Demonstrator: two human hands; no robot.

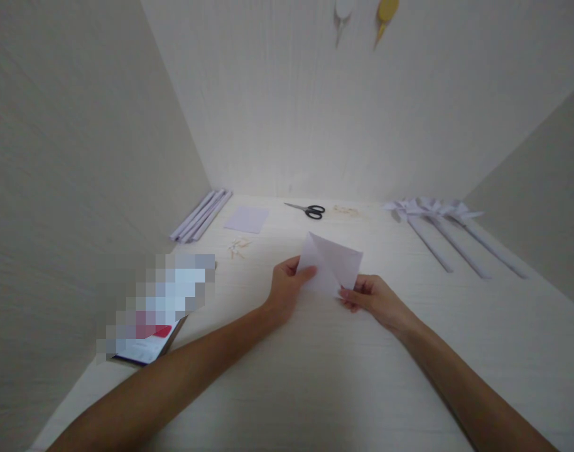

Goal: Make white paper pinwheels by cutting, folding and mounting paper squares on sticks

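Note:
A square sheet of pale paper with a diagonal crease is held up above the table between my two hands. My left hand pinches its left edge, thumb on the near face. At the lower right corner, my right hand grips the paper between thumb and fingers. Beyond the paper lie black-handled scissors, blades pointing left. A flat pale square of paper rests on the table to their left.
Rolled paper tubes lie stacked at the back left. Paper pinwheels on sticks lie at the right. Small pale bits and more bits are scattered on the table. A partly blurred phone stands at the left wall.

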